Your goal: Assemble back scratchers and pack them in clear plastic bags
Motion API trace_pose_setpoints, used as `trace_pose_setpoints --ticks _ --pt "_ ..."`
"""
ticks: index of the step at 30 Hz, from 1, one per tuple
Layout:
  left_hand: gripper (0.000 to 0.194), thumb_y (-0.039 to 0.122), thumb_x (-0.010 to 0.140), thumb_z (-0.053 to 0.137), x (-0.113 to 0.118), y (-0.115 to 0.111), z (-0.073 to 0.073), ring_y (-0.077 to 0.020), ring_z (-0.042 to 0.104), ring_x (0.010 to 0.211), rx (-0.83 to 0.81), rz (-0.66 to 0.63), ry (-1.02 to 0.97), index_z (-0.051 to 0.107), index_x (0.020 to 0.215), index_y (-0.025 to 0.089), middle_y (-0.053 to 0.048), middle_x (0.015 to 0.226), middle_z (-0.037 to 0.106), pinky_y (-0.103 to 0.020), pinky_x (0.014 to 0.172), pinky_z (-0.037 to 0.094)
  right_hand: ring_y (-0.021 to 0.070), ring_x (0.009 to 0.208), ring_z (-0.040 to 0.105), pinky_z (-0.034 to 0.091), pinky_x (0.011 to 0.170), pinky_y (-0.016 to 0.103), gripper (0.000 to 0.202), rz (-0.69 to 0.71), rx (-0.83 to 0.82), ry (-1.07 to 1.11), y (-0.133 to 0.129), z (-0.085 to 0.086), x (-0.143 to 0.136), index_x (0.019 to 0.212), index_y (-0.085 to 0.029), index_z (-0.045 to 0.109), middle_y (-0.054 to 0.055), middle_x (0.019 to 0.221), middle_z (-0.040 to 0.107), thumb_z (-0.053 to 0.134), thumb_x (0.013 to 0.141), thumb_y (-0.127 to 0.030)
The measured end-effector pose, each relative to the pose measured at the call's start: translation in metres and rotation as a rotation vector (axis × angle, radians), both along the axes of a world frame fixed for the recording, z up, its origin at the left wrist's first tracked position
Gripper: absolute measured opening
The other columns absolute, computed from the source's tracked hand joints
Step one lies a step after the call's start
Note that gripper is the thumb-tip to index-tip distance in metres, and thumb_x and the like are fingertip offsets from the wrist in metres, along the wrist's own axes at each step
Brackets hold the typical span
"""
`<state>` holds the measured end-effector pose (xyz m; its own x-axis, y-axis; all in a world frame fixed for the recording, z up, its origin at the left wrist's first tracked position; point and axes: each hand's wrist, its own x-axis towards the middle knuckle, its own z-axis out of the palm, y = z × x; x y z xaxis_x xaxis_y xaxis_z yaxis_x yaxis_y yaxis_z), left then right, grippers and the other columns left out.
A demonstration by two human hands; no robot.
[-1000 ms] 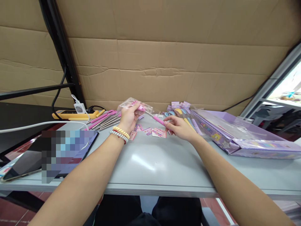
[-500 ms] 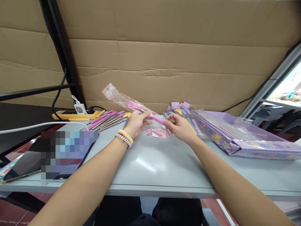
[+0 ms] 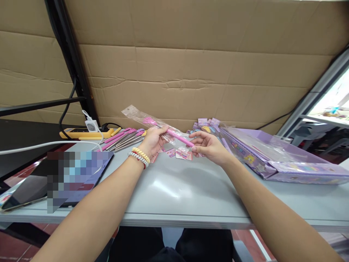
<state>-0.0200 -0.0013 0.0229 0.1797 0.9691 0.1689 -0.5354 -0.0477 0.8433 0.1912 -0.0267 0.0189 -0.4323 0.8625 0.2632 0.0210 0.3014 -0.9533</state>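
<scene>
A pink hand-shaped back scratcher (image 3: 178, 136) lies slantwise between my hands, its small pink head at the upper left inside a clear plastic bag (image 3: 134, 112). My left hand (image 3: 154, 141), with bracelets at the wrist, is closed round the bag and the scratcher's middle. At the lower end of the pink handle, my right hand (image 3: 205, 145) pinches the tip between thumb and fingers. Small printed cards (image 3: 183, 154) lie on the grey table (image 3: 174, 189) just below the handle.
Several scratchers (image 3: 127, 141) lie fanned out at the left, beside a yellow power strip (image 3: 79, 133). A tablet (image 3: 81, 178) rests at the front left. Wrapped scratchers with cards (image 3: 215, 122) are behind my right hand, and a purple box (image 3: 308, 171) stands right.
The scratcher's head and the bag have shifted slightly left and the bag's top end has dropped. More of the pink handle shows between my hands. My left hand has moved a little left.
</scene>
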Motion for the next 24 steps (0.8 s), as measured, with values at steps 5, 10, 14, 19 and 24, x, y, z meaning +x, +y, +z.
trace_pose_setpoints --ticks 5,10,14,19,24 --pt "0.011 0.018 0.078 0.059 0.001 -0.008 0.003 -0.0128 0.062 0.06 0.002 -0.115 0.049 0.062 0.073 0.009 -0.006 0.066 0.065 -0.025 0.057 0.052 0.0118 0.051 0.056 0.038 0.046 0.023 0.05 -0.036 0.02 -0.074 0.0 0.0 0.0 0.095 -0.018 0.053 -0.002 0.064 0.062 0.081 0.055 -0.028" --pt "0.014 0.022 0.074 0.066 0.011 -0.018 0.0 -0.0143 0.063 0.062 0.063 -0.223 0.142 0.062 0.073 0.008 -0.007 0.068 0.066 -0.028 0.062 0.052 0.0134 0.056 0.058 0.043 0.052 0.025 0.05 -0.044 0.087 -0.187 0.0 -0.004 -0.003 0.093 -0.018 0.054 -0.002 0.063 0.06 0.081 0.054 -0.034" --pt "0.02 0.026 0.071 0.07 0.019 -0.02 -0.007 -0.0142 0.062 0.06 0.07 -0.321 0.252 0.062 0.077 0.009 -0.007 0.07 0.067 -0.026 0.057 0.049 0.0136 0.058 0.056 0.043 0.053 0.026 0.052 -0.089 0.195 -0.342 0.001 -0.009 -0.005 0.091 -0.018 0.056 -0.002 0.064 0.059 0.082 0.05 -0.037" --pt "0.019 0.027 0.072 0.067 0.015 -0.018 -0.005 -0.0133 0.059 0.052 0.084 -0.246 0.289 0.06 0.074 0.009 -0.007 0.067 0.066 -0.024 0.046 0.043 0.0135 0.056 0.056 0.043 0.051 0.026 0.049 -0.144 0.276 -0.387 0.001 -0.009 -0.004 0.091 -0.018 0.057 -0.001 0.064 0.059 0.079 0.055 -0.042" --pt "0.015 0.022 0.072 0.067 0.01 -0.018 -0.001 -0.0147 0.063 0.061 0.04 -0.196 0.221 0.059 0.077 0.01 -0.005 0.068 0.066 -0.029 0.062 0.051 0.0133 0.052 0.057 0.043 0.05 0.025 0.034 -0.155 0.364 -0.419 -0.003 -0.006 -0.005 0.09 -0.018 0.055 0.001 0.059 0.063 0.068 0.07 -0.043"
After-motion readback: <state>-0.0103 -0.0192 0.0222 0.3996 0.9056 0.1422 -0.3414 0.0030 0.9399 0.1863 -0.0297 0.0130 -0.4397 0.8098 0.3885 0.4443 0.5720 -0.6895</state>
